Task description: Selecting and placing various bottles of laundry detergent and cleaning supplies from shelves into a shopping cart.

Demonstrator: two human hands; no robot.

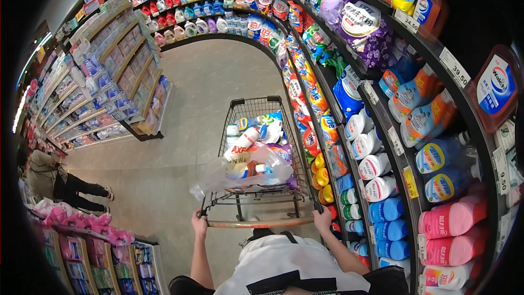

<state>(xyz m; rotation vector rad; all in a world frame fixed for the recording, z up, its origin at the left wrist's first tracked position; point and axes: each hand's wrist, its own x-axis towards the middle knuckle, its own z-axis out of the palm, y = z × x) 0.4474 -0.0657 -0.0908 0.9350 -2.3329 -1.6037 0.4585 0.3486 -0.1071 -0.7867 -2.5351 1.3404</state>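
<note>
A wire shopping cart [301, 172] stands right in front of me. My left hand [199, 222] is closed around the left end of its handlebar [258, 224], and my right hand [322, 218] grips the right end. Inside the basket lie a white AXE bottle [245, 141], a white bottle [232, 134] with a green label, and several bagged products. A clear plastic bag [270, 164] covers part of the load and hangs over the cart's left near side.
Close on the right runs a long shelf [403, 172] of detergent bottles and bags, curving across the far end. At left stand a shelf unit [127, 61] of packets and a lower display [106, 254]. A person [53, 176] is at far left. Grey floor [196, 69] lies ahead.
</note>
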